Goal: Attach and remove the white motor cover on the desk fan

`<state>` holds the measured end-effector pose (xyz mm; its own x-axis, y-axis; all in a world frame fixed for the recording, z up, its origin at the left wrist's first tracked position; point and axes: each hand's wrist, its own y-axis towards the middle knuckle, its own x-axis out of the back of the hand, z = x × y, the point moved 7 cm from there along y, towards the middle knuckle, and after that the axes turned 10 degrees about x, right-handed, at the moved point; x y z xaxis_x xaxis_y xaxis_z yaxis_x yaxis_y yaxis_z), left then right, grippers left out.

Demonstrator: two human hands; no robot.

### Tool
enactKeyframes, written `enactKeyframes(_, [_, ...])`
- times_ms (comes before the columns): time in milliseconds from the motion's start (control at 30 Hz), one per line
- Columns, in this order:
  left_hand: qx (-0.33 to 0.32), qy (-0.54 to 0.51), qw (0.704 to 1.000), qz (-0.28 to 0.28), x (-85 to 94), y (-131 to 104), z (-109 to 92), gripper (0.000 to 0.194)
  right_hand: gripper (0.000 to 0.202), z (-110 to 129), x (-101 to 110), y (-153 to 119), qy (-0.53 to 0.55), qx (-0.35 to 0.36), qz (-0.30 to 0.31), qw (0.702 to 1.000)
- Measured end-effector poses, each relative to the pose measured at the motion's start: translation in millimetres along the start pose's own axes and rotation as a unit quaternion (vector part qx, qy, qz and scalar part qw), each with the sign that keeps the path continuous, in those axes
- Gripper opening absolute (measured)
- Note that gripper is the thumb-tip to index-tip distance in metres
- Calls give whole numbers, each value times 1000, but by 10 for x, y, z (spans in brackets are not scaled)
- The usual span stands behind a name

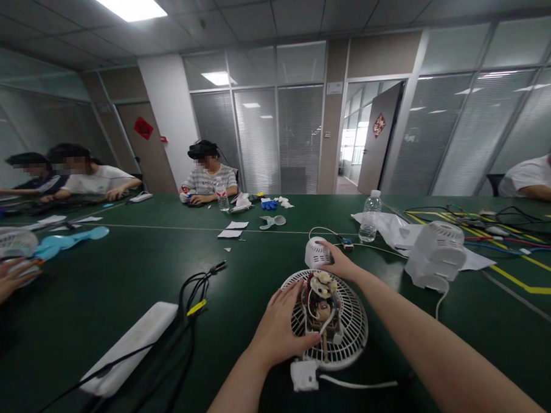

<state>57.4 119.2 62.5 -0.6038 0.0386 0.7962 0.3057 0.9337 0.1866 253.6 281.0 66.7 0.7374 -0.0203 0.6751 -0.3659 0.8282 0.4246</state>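
A round white fan grille (354,325) lies on the dark green table, with an exposed motor and wires (323,308) on top of it. My left hand (285,325) rests on the grille's left side, fingers spread and thumb out toward the motor. Just beyond the grille stands a small white slotted housing (315,253). My right hand (337,261) grips the housing at its right side. At the grille's near edge sits a white square piece (304,376), and a white cable (356,385) runs right from beside it.
A white power strip (130,347) and black cables (193,307) lie at left. A water bottle (370,217) and white housings (435,254) stand at right. Another person's hand (7,279) is at far left; several people sit around.
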Motion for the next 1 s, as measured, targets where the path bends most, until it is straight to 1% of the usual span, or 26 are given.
enactKeyframes(100, [-5,-6,1000,-5,-9,14,5,100,78,-30,-33,-38,12,2,-15,1000])
enactKeyframes(167, [-7,-7,1000,-6,-12,14,-4,101,76,-19,12,-74,18,3,-34,999])
enactKeyframes(233, [-8,-5,1000,-4,-15,9,-17,101,76,12,130,-121,21,-1,-65,998])
enactKeyframes(333, [-4,2,1000,-4,-17,1,-26,101,78,123,406,-261,28,-14,-125,992])
enactKeyframes(400, [-1,6,1000,-8,-22,0,-25,102,79,274,593,-427,35,-18,-158,987])
enactKeyframes(467, [-2,8,1000,-12,-34,2,-25,102,79,499,742,-643,71,0,-188,980])
enactKeyframes(567, [-16,8,1000,-19,-52,0,-44,103,79,879,842,-999,154,56,-224,961])
enactKeyframes(667, [-26,5,999,-33,-56,-19,-69,102,78,1146,790,-1286,174,95,-238,951])
enactKeyframes(733, [-27,4,999,-41,-58,-37,-81,101,77,1232,721,-1405,160,108,-247,949])
enactKeyframes(800, [-26,1,999,-46,-61,-56,-94,101,76,1279,643,-1464,133,117,-243,954])
enactKeyframes(900, [-24,-15,998,-53,-52,-81,-118,101,80,1351,528,-1491,60,131,-207,968])
enactKeyframes(1000, [-29,-43,997,-60,-39,-97,-145,108,82,1419,416,-1512,-16,137,-164,977])
